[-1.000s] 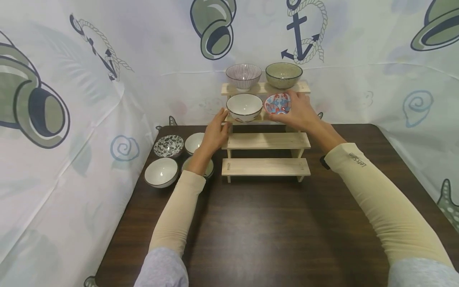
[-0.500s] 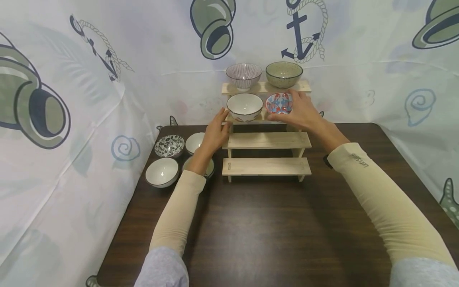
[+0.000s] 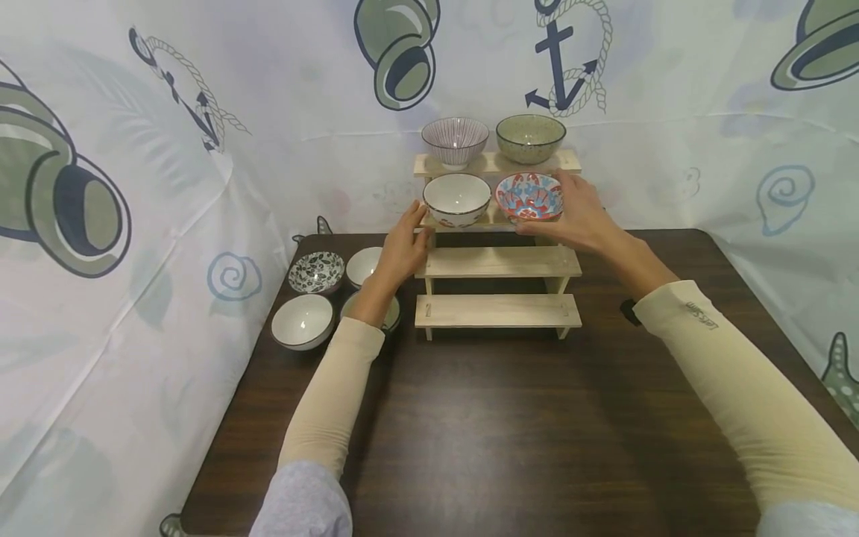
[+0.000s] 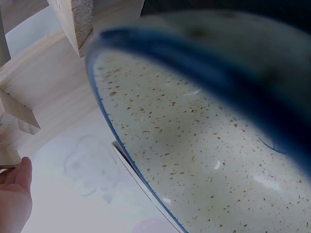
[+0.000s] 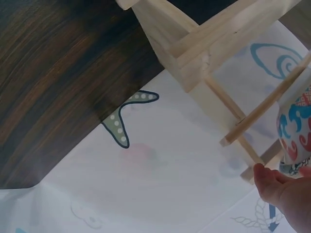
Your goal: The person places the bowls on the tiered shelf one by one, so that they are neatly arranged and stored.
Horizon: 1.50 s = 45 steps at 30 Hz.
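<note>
A tiered wooden stand [image 3: 496, 311] stands toward the back of the table. My left hand [image 3: 405, 246] grips the left end of its third board, thumb below and fingertips close to a white bowl [image 3: 457, 195]. Beside that bowl sits a bowl with a red and blue pattern [image 3: 529, 197], on the same board. My right hand [image 3: 582, 212] is at this bowl's right side, fingers behind and thumb in front, loosely spread. In the right wrist view the patterned bowl [image 5: 295, 127] is partly cut off above the hand [image 5: 289, 196].
On the top board stand a striped bowl [image 3: 455, 142] and a green bowl [image 3: 531, 139]. Left on the table are a black-and-white floral bowl [image 3: 316, 273], white bowls [image 3: 303, 323] and a speckled bowl [image 4: 194, 145] under my left wrist. A patterned cloth [image 3: 671, 149] hangs behind.
My right hand has drawn back to the right, uncovering more of the patterned bowl, which stays on the third board. My left hand has not moved.
</note>
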### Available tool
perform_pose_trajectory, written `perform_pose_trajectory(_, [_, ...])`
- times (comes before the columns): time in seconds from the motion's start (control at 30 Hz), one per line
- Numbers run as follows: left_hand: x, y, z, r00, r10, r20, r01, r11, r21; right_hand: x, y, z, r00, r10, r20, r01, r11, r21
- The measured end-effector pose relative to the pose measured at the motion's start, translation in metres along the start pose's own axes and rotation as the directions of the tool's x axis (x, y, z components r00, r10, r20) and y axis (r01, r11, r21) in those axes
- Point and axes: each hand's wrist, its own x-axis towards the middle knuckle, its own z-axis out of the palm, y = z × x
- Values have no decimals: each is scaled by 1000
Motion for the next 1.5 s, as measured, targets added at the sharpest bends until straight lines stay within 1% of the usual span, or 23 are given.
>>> perform_pose_trajectory(0.13, [0,0,0,1000,-4,1,4,1000,1,-6,5,-2,999,-31,-9,31,999,23])
perform_pose_trajectory(0.23, [1,1,0,1000,-3,3,3,1000,5,-12,11,-3,999,-39,6,39,999,15])
perform_pose_trajectory(0.43, [0,1,0,1000,-1,2,1,1000,11,-22,24,-4,996,35,80,-31,999,-42])
perform_pose_trajectory(0.6, [1,1,0,1000,-5,4,5,1000,3,-31,32,-1,995,46,93,-42,998,-50])
perform_pose_trajectory(0.83, [1,-1,1,1000,0,-1,0,1000,6,-44,48,10,994,59,91,-57,998,-27])
perform_pose_trajectory(1.07, [1,-1,1,1000,-6,1,6,1000,7,-51,61,22,992,60,111,-59,998,-15])
perform_pose_trajectory(1.33, [2,-2,1,1000,-6,0,6,1000,12,-56,67,32,995,77,57,-79,996,29])
perform_pose_trajectory(1.5, [2,-1,2,1000,-3,-1,3,1000,12,-58,73,40,989,109,100,-112,994,21])
